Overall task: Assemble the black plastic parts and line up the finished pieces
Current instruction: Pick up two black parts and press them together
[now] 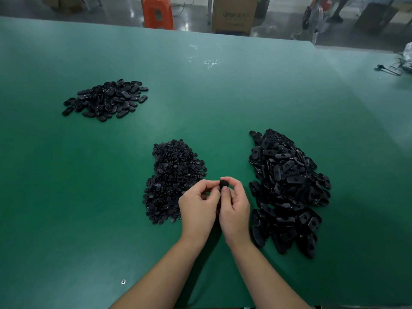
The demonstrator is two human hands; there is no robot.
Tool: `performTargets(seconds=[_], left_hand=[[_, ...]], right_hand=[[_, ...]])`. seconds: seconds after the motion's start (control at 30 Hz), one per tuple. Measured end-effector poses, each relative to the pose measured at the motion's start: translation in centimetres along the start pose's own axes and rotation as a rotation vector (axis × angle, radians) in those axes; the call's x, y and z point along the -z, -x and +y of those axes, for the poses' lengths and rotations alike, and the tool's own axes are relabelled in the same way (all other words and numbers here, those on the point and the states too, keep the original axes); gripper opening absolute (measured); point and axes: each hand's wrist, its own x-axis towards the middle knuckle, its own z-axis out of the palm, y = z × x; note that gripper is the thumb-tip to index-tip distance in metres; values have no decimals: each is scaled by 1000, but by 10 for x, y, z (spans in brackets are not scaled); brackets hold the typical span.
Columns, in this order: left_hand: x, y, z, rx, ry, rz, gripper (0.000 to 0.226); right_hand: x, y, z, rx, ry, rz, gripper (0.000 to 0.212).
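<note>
Together, both hands [215,204] pinch one rounded black plastic part [223,184] over the matte green table [66,197].

A black plastic part [223,184] sits pinched between both hands, between piles of round pieces [174,181] and oblong pieces [287,188].

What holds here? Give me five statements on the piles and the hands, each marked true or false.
1. Three piles of black parts lie on the green table. True.
2. The pile of small round parts lies to the right of the hands. False: it lies to their left; the pile of oblong slotted parts is on the right.
3. Both hands meet on one small black part, the left hand and right hand each with a fingertip grip. True.
4. The far left pile is the largest. False: it looks the smallest.
5. A blue stool stands beyond the table. False: the stool is orange.
</note>
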Motion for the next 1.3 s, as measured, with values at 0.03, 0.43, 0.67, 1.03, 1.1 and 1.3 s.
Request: performTargets(seconds=[0.03, 0.43, 0.67, 1.03, 1.1, 1.3], left_hand=[[1, -1, 1, 7, 8, -16, 19], [15, -16, 8, -28, -215, -164, 6], [22, -31, 3, 60, -136, -282, 10], [19, -23, -2, 93, -61, -279, 11], [17, -20, -3, 102, -58, -260, 8], [15, -19, -5, 127, -28, -237, 7]], right_hand=[[0, 0, 0, -2, -13, -1, 28], [2, -1, 0, 7, -94, -8, 27], [2, -1, 1, -18, -98, -25, 23], [2, -1, -3, -39, -88, -20, 23], [2, -1, -3, -44, -78, -22, 23], [3, -2, -4, -61, -63, -41, 22]])
